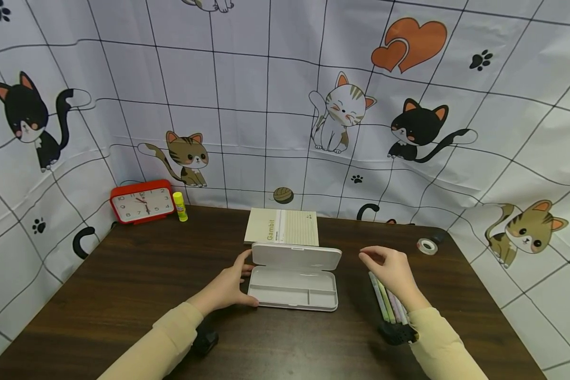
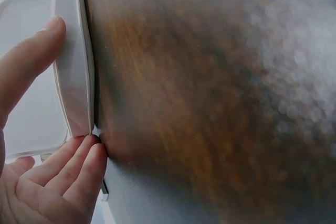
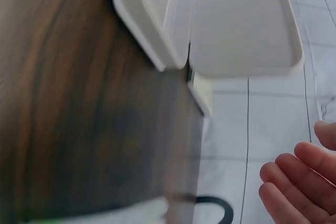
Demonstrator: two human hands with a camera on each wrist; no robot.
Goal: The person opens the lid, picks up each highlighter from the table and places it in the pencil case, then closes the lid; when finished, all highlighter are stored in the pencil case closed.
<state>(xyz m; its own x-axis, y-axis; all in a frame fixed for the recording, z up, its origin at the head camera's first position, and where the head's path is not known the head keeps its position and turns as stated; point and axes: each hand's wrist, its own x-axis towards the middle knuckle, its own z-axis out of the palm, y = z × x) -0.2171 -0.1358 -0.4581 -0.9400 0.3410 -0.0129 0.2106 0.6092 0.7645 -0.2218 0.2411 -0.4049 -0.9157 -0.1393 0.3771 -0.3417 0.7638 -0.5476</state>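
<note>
My left hand [image 1: 229,286] clamps the case [image 1: 280,294] between thumb and fingers. My right hand [image 1: 393,272] hovers near the pens [image 1: 385,302], fingers loosely together.

White case [image 1: 277,294], dark brown wood-grained table [image 1: 309,345] — at far left, a red clock [image 1: 142,203] and yellow glue stick [image 1: 180,207]; the far cloth [image 1: 244,124] white, black-gridded, printed with cats.

Head: high, before the white case [image 1: 277,293], facing forward-down, farthest
Left wrist: sideways, close by case's left end
Right wrist: near, facing case's right end
Head/right wrist: sharing case's raised lid [image 1: 296,257]
</note>
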